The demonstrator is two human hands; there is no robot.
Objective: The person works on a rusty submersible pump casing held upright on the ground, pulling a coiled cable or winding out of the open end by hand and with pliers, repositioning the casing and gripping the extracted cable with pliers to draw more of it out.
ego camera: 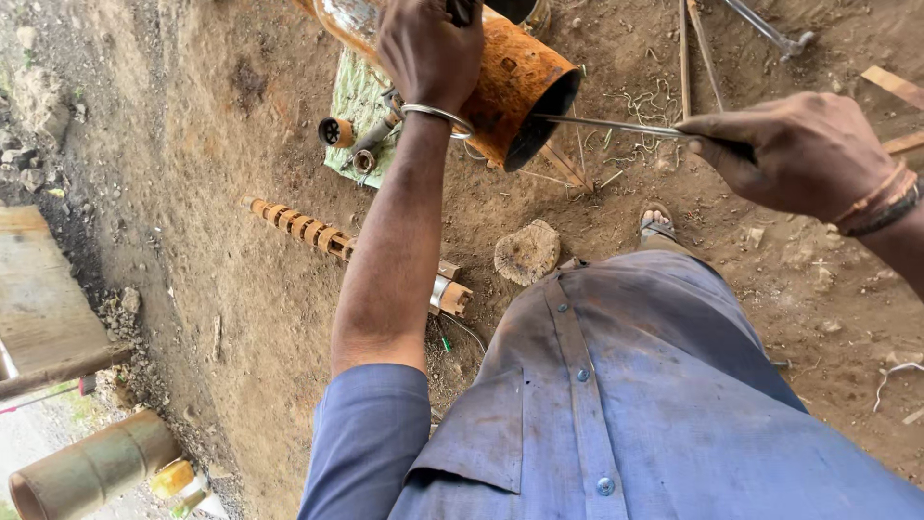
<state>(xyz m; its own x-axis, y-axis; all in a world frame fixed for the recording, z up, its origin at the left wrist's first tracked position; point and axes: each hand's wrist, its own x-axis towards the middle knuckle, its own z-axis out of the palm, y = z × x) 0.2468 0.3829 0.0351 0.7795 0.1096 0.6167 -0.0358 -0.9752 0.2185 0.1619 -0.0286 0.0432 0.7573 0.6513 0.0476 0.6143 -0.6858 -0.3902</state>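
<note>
Steadying the rusty orange cylinder [500, 87] with a closed left hand [428, 48], the right hand [789, 149] pinches a thin metal rod [606, 125] into its open mouth.

Rod [616, 126] enters cylinder [520, 87]; stone [526, 252] lies below it.

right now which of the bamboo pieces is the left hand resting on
The big orange-brown bamboo tube, with the left hand on top; the notched length and the greenish piece lie untouched on the ground.
</note>
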